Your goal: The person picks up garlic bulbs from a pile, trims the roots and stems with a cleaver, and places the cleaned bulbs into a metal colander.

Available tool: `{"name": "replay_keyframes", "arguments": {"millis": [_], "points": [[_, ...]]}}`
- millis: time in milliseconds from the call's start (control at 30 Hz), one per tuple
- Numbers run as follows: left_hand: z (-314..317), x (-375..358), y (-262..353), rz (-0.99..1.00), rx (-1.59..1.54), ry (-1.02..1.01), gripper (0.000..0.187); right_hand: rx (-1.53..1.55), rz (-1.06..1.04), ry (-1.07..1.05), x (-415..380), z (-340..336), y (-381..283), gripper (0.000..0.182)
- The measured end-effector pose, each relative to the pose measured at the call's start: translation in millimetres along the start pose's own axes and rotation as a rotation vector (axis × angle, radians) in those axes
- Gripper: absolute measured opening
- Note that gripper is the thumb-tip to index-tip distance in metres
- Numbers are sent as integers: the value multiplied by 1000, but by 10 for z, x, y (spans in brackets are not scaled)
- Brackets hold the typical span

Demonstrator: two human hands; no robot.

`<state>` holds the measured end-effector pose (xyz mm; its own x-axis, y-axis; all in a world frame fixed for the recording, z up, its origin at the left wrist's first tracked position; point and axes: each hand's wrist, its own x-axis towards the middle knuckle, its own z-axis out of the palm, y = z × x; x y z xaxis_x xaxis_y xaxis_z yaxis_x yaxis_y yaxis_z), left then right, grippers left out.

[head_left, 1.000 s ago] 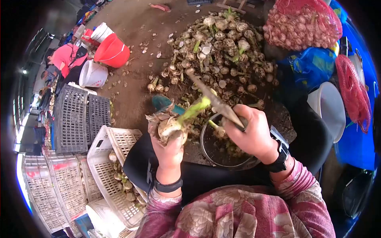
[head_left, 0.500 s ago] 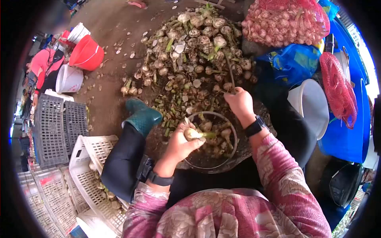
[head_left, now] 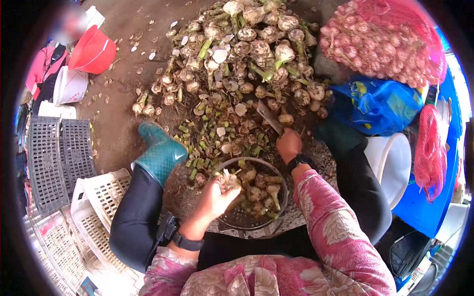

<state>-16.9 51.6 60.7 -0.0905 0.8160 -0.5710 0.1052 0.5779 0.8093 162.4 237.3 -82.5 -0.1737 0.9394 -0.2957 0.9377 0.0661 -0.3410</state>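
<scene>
My left hand [head_left: 215,196] is closed around a garlic bulb [head_left: 228,181], its pale rooty end facing up, over the left side of a round colander [head_left: 242,228]. Inside the colander lie several garlic bulbs [head_left: 256,191] with short stems. My right hand [head_left: 290,145] grips a knife [head_left: 270,117], whose flat blade points away and to the left, apart from the held bulb. Beyond the blade rises a big heap of dirty garlic [head_left: 252,49]. Cut green stem pieces [head_left: 200,163] are scattered between the heap and the colander.
A red mesh sack [head_left: 380,44] of garlic and a blue plastic bag [head_left: 377,106] stand at right, with a white bucket [head_left: 395,167] nearer. To the left are a white crate [head_left: 91,209], dark crates [head_left: 47,165], a red bucket [head_left: 93,49] and another person [head_left: 44,69].
The view has shifted. The bulb in my left hand has turned, so its roots show instead of its green stem. My right hand has drawn nearer, and the knife's broad side now shows.
</scene>
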Motion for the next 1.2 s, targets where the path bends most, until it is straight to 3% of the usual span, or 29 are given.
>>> {"name": "replay_keyframes", "arguments": {"millis": [133, 233, 333, 367, 400, 467, 500, 533, 567, 600, 633, 700, 767, 833, 867, 933, 1000, 1067, 1100, 1133, 1167, 1200], "points": [[0, 126, -112, -6, -125, -10, 26, -221, -195, 106, 59, 238, 94, 27], [26, 155, -88, -37, -287, 72, 24, -96, -15, -43, 72, 151, -59, 28], [-9, 145, -64, 15, -384, 227, 21, 242, -55, 114, -106, -172, -445, 28], [-62, 137, 13, 53, -515, 257, 24, 296, -159, 199, -159, -278, -603, 30], [-149, 130, 27, 95, -560, 285, 41, 369, -229, 234, -218, -389, -778, 28], [-211, 61, 256, 223, -572, 509, 44, 532, -238, -57, -497, -905, -1217, 26], [-282, 34, 318, 278, -493, 539, 45, 588, -328, -101, -667, -1036, -1346, 25], [-343, -82, 530, 427, -595, 347, 41, 643, -419, -139, -860, -1131, -1443, 24], [-383, -174, 488, 380, -694, 329, 39, 655, -533, -75, -1060, -1198, -1535, 24], [-401, -278, 489, 328, -799, 305, 37, 592, -527, -160, -1240, -1309, -1599, 23], [-390, -366, 524, 538, -886, 136, 32, 620, -556, -145, -1395, -1341, -1618, 23], [-367, -564, 548, 480, -890, 160, 32, 627, -499, -219, -1635, -1425, -1601, 25], [-329, -697, 542, 536, -902, 176, 33, 826, -456, -106, -1800, -1386, -1525, 26], [-311, -823, 538, 612, -877, 239, 34, 910, -354, -20, -1871, -1369, -1419, 28], [-312, -884, 530, 628, -813, 273, 36, 756, -271, 7, -1906, -1484, -1370, 27], [-322, -975, 524, 667, -687, 345, 40, 370, -469, 264, -1934, -1469, -1205, 23], [-298, -1070, 553, 734, -512, 264, 33, 298, -633, 274, -2122, -1565, -1197, 24], [-411, -1012, 422, 1128, 322, 420, 36, 194, -774, 252, -2292, -1608, -1225, 25], [-348, -1017, 375, 945, -71, 85, 35, 180, -824, 260, -2332, -1590, -1222, 27], [-283, -1030, 349, 649, -899, -283, 37, 167, -837, 248, -2379, -1621, -1239, 29], [-217, -1046, 327, 340, -1391, -335, 43, 160, -887, 252, -2410, -1656, -1245, 30], [-309, -968, 368, 117, -1660, -748, 44, 155, -936, 252, -2432, -1676, -1248, 30]]}}
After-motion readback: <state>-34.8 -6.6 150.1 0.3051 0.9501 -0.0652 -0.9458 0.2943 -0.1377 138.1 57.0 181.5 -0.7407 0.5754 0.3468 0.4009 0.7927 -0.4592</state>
